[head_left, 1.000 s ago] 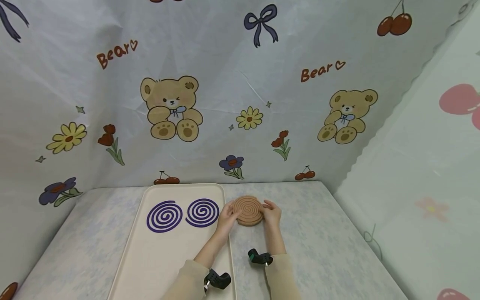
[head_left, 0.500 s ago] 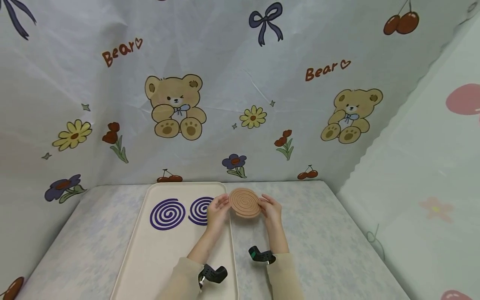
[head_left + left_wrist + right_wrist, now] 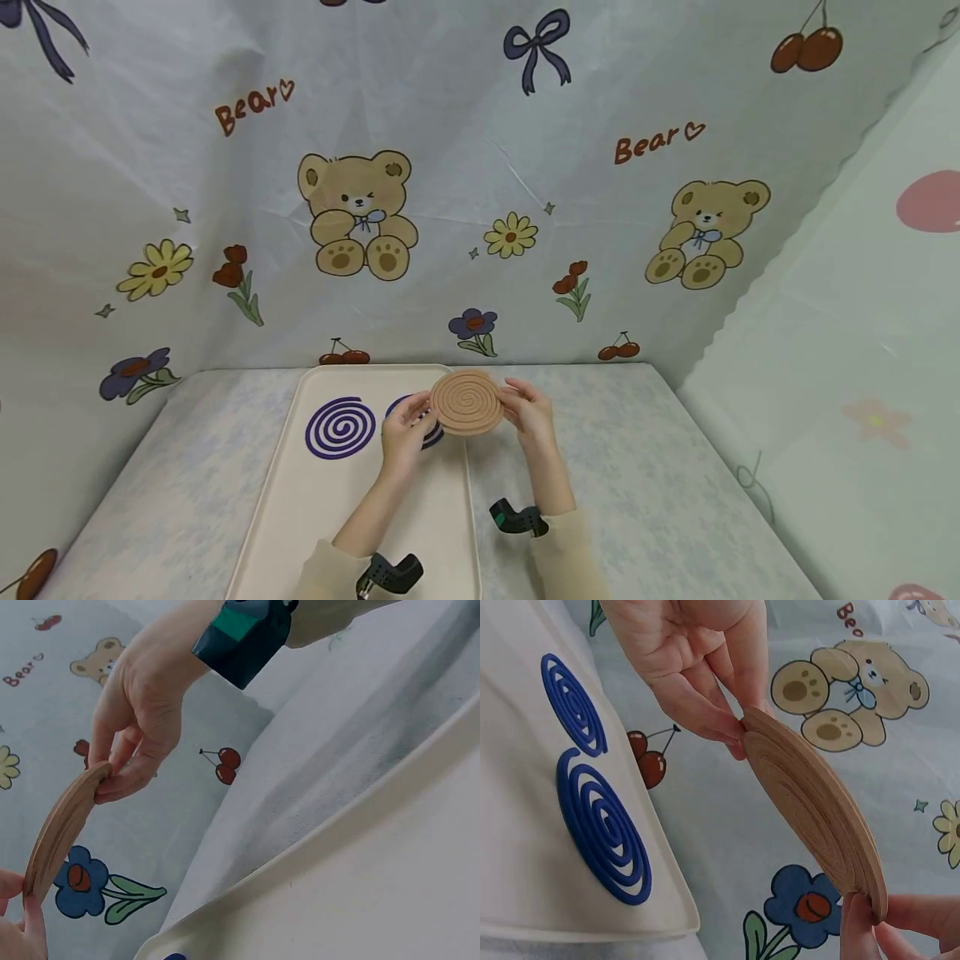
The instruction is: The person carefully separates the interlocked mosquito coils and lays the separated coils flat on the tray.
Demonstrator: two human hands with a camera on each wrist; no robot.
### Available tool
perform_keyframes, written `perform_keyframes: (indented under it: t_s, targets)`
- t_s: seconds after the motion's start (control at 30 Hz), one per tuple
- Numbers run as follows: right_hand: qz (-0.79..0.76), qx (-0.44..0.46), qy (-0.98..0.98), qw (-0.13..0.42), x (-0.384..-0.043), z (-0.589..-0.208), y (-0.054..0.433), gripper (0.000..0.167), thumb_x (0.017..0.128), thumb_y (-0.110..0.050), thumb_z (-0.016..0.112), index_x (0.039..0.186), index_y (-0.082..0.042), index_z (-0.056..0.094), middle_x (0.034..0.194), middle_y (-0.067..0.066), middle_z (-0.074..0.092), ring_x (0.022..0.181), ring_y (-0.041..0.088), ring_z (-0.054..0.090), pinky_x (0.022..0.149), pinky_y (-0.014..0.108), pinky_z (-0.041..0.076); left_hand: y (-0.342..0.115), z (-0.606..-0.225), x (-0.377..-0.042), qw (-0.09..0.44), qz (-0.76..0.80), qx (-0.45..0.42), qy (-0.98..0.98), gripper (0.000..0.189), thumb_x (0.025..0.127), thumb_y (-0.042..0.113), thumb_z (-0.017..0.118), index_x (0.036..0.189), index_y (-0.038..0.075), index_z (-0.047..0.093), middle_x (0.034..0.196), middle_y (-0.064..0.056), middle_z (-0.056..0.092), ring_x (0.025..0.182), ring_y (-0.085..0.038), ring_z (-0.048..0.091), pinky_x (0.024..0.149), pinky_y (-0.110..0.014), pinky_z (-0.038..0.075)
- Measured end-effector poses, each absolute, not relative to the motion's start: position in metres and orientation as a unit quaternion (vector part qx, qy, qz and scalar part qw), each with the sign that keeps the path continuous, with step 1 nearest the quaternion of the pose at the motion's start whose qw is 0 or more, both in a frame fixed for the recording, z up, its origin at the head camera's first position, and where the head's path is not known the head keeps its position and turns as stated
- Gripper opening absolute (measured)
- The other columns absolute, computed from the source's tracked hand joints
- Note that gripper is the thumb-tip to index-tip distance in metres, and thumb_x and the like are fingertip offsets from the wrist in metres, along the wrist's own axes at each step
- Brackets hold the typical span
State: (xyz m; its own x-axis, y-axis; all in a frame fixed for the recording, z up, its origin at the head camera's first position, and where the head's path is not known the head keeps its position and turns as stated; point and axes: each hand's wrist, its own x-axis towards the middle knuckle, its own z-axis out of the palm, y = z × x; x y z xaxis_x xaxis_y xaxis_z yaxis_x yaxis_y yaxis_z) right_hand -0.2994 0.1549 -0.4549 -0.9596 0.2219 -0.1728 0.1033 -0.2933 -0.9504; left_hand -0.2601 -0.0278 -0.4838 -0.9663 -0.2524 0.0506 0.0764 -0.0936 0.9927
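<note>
A round brown mosquito coil (image 3: 467, 402), wound in a tight spiral and stacked more than one layer thick, is held tilted above the tray's right edge. My left hand (image 3: 405, 433) pinches its left rim between thumb and fingers. On the opposite rim, the thumb and fingers of my right hand (image 3: 528, 417) grip it. The right wrist view shows its layered edge (image 3: 810, 810) side-on. Two dark blue spiral coils lie flat on the cream tray (image 3: 360, 525): the left one (image 3: 341, 427) shows whole, while the left hand partly covers the right one (image 3: 433, 439).
A pale marbled table (image 3: 622, 483) surrounds the tray. Behind it hangs a cloth (image 3: 450, 125) printed with bears, flowers and cherries, and another cloth (image 3: 840, 350) closes the right side. Each wrist carries a small black camera (image 3: 517, 517).
Both hands have raised the brown coil off the table on the right and carried it left to the tray's edge. The left hand now covers part of the right blue coil.
</note>
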Motion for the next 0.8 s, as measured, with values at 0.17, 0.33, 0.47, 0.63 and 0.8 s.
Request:
perform_keyframes:
  t_s: [0.17,0.33,0.47,0.63,0.8]
  targets:
    - [0.788,-0.102,-0.606,0.021,-0.289,-0.447,0.139,0.037,0.081,0.012,0.063,0.118,0.008,0.059,0.077,-0.001,0.065,0.066,0.007,0.066,0.059,0.017,0.057,-0.046,-0.475,-0.242,0.123,-0.728,0.083,-0.669,0.032,0.088,0.005,0.064,0.12,0.002,0.062,0.125,-0.017,0.062,0.121,-0.027,0.056,0.1,-0.022,0.048]
    - [0.785,-0.062,-0.617,-0.005,-0.281,-0.444,0.124,0.037,0.082,0.011,0.062,0.119,0.009,0.057,0.079,-0.002,0.069,0.069,0.007,0.067,0.06,0.018,0.056,-0.064,-0.464,-0.23,0.117,-0.739,0.102,-0.655,0.033,0.089,0.005,0.062,0.121,-0.001,0.058,0.129,-0.017,0.058,0.126,-0.026,0.052,0.088,-0.004,0.045]
    - [0.776,-0.043,-0.628,-0.025,-0.275,-0.44,0.116,0.038,0.083,0.009,0.062,0.121,0.008,0.057,0.082,-0.002,0.069,0.071,0.007,0.067,0.061,0.019,0.056,-0.077,-0.457,-0.223,0.1,-0.749,0.111,-0.645,0.034,0.09,0.004,0.062,0.122,-0.003,0.055,0.128,-0.017,0.057,0.117,-0.016,0.057,0.085,-0.004,0.047]
    - [0.77,-0.017,-0.637,-0.041,-0.268,-0.433,0.111,0.041,0.083,0.01,0.062,0.123,0.011,0.055,0.082,-0.002,0.07,0.07,0.007,0.067,0.06,0.019,0.056,-0.092,-0.449,-0.216,0.087,-0.775,0.099,-0.618,0.035,0.089,0.0,0.062,0.121,-0.007,0.052,0.114,-0.008,0.063,0.097,0.001,0.063,0.085,-0.012,0.052]
    - [0.776,0.013,-0.628,-0.063,-0.261,-0.427,0.106,0.043,0.083,0.012,0.059,0.126,0.012,0.051,0.081,-0.003,0.069,0.069,0.006,0.067,0.06,0.019,0.057,-0.105,-0.444,-0.211,0.077,-0.782,0.093,-0.612,0.037,0.087,0.0,0.064,0.122,-0.007,0.053,0.104,0.002,0.066,0.094,0.002,0.064,0.085,-0.015,0.054]
